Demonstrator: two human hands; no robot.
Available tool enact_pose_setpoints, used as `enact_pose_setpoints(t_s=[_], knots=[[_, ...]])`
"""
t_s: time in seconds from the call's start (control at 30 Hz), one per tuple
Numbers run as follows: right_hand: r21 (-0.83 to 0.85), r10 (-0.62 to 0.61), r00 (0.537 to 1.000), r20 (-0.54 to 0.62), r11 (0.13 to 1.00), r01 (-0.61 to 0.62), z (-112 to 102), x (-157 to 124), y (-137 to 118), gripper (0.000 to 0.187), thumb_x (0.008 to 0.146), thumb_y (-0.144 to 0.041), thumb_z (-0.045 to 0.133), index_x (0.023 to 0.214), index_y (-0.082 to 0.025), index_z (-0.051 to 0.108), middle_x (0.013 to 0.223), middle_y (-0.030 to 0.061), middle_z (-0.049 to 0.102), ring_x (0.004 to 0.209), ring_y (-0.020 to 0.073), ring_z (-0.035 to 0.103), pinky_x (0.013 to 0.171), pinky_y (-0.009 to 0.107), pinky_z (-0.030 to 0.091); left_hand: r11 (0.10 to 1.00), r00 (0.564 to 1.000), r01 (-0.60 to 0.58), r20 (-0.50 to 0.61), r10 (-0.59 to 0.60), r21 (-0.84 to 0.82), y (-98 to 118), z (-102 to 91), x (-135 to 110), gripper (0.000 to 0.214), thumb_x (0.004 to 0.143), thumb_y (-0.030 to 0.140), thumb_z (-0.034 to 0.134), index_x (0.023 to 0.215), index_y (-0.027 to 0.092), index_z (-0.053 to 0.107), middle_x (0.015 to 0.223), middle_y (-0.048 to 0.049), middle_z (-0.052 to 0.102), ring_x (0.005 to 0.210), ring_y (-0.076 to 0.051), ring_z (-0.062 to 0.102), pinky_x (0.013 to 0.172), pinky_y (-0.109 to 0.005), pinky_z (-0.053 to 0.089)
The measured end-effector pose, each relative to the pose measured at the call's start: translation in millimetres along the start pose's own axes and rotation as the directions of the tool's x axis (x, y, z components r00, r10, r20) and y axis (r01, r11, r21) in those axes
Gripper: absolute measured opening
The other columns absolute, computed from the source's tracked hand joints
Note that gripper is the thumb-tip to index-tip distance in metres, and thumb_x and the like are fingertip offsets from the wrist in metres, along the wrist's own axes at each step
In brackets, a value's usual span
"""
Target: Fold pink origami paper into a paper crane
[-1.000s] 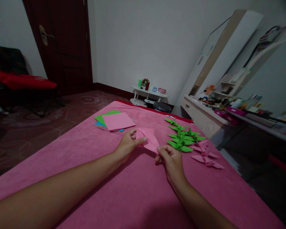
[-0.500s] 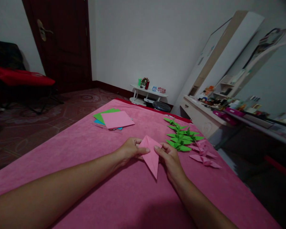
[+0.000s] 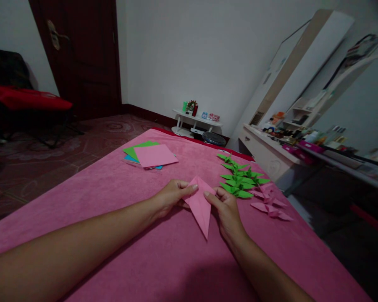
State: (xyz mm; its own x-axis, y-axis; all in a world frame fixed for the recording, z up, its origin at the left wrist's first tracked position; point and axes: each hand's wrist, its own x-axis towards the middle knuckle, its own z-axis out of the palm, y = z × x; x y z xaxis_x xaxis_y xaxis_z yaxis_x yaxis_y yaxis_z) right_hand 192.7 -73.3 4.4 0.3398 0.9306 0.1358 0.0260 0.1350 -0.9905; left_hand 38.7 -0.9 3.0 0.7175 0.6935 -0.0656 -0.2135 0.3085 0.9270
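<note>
Between my two hands is a sheet of pink origami paper [image 3: 201, 211], folded into a kite-like diamond with its long point towards me. My left hand [image 3: 175, 195] pinches its left corner, thumb on top and fingers underneath. On the right edge, my right hand [image 3: 226, 206] grips it the same way, thumb pressed near the middle. To the right lie several green folded paper cranes [image 3: 237, 181] in a cluster, with a few pink paper cranes [image 3: 272, 210] nearer to me. The fingers under the paper are partly hidden.
A stack of square paper sheets [image 3: 156, 156], pink over green and blue, lies at the far left of the pink cloth [image 3: 122, 247]. Beyond the cloth's far edge stands a small white table [image 3: 197, 118]. A cluttered dresser [image 3: 264, 144] stands at the right, a red-covered chair [image 3: 31, 98] at the left.
My left thumb has slid up and inward to the paper's upper middle. The folded paper has shifted and turned very slightly; the right hand stays nearly where it was.
</note>
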Motion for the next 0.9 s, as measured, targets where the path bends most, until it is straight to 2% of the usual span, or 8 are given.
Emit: enact_pose_setpoints(t_s=[0.17, 0.27, 0.5, 0.67, 0.9], knots=[[0.03, 0.013, 0.999, 0.044, 0.999, -0.015, 0.1, -1.7, -0.5, 0.023, 0.07, -0.033, 0.069, 0.065, -0.014, 0.058, 0.058, -0.0031, 0.048, 0.053, 0.0086, 0.04, 0.05, 0.022, 0.029, 0.997, 0.998, -0.005, -0.065, 0.01, 0.075, 4.3, 7.0, -4.6, 0.037, 0.065, 0.044, 0.072, 0.064, 0.008, 0.066, 0.057, -0.0049, 0.061, 0.049, -0.01, 0.053, 0.05, -0.022, 0.042], [0.049, 0.028, 0.998, 0.051, 0.998, -0.03, -0.6, -1.7, -1.0, 0.023, 0.07, -0.033, 0.069, 0.064, -0.014, 0.058, 0.057, -0.0038, 0.046, 0.052, 0.008, 0.039, 0.05, 0.022, 0.029, 0.995, 0.998, -0.005, -0.058, 0.011, 0.097, 6.9, 9.4, -6.5, 0.036, 0.064, 0.044, 0.072, 0.062, 0.008, 0.066, 0.056, -0.0043, 0.06, 0.047, -0.009, 0.051, 0.046, -0.02, 0.037], [0.055, 0.054, 0.996, 0.07, 0.997, -0.058, -2.1, -0.2, 2.2, 0.024, 0.07, -0.031, 0.07, 0.061, -0.015, 0.056, 0.054, -0.0049, 0.043, 0.05, 0.0073, 0.038, 0.048, 0.021, 0.027, 0.989, 0.996, -0.044, -0.068, 0.054, 0.142, 4.4, 7.6, -5.1, 0.036, 0.064, 0.042, 0.072, 0.06, 0.008, 0.065, 0.05, -0.0016, 0.054, 0.043, -0.007, 0.044, 0.044, -0.02, 0.03], [-0.032, -0.007, 0.999, 0.051, 0.999, 0.008, 0.2, -1.0, 2.3, 0.023, 0.071, -0.032, 0.068, 0.061, -0.014, 0.057, 0.054, -0.0039, 0.045, 0.051, 0.0078, 0.038, 0.048, 0.022, 0.027, 0.979, 0.993, -0.089, -0.056, 0.101, 0.185, 0.3, 6.3, -3.4, 0.035, 0.064, 0.041, 0.073, 0.056, 0.008, 0.063, 0.048, -0.0001, 0.05, 0.043, -0.006, 0.039, 0.044, -0.021, 0.026], [-0.052, -0.048, 0.999, 0.026, 0.997, 0.049, 0.0, -1.7, 2.8, 0.02, 0.071, -0.031, 0.067, 0.066, -0.014, 0.06, 0.057, -0.0026, 0.049, 0.052, 0.0087, 0.04, 0.049, 0.022, 0.029, 0.989, 0.997, -0.058, -0.043, 0.064, 0.135, -0.6, 7.8, -3.8, 0.036, 0.067, 0.043, 0.07, 0.06, 0.008, 0.064, 0.052, -0.0021, 0.054, 0.045, -0.008, 0.043, 0.047, -0.022, 0.029]])
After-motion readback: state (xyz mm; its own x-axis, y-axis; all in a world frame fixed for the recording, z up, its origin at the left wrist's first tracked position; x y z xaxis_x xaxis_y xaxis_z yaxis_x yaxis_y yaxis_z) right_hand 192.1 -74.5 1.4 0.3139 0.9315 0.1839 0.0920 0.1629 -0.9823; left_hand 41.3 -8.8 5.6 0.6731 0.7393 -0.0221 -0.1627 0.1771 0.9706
